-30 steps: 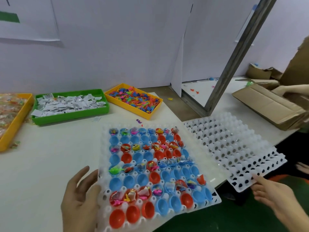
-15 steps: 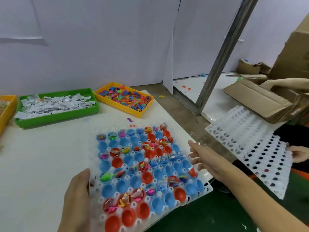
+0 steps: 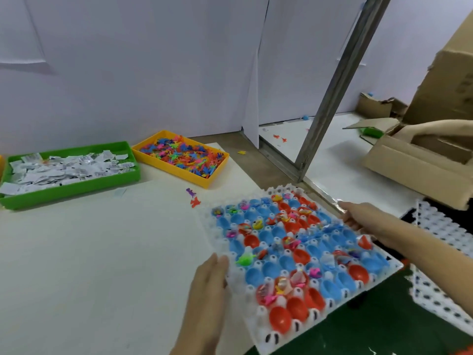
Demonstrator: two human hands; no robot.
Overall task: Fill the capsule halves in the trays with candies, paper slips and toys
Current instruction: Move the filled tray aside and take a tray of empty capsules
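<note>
With the left hand [image 3: 204, 298] pressing flat and the right hand [image 3: 363, 219] gripping opposite edges, the overhanging white tray [image 3: 258, 336] between them risks tipping, spilling its capsule halves [image 3: 279, 320].

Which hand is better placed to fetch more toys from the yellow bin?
Left. The left hand lies flat at the capsule tray's left edge, on the side nearer the yellow toy bin. The right hand is on the tray's far right edge.

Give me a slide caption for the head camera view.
Both hands, left and right, hold the capsule tray beside bins of slips and toys.
</note>
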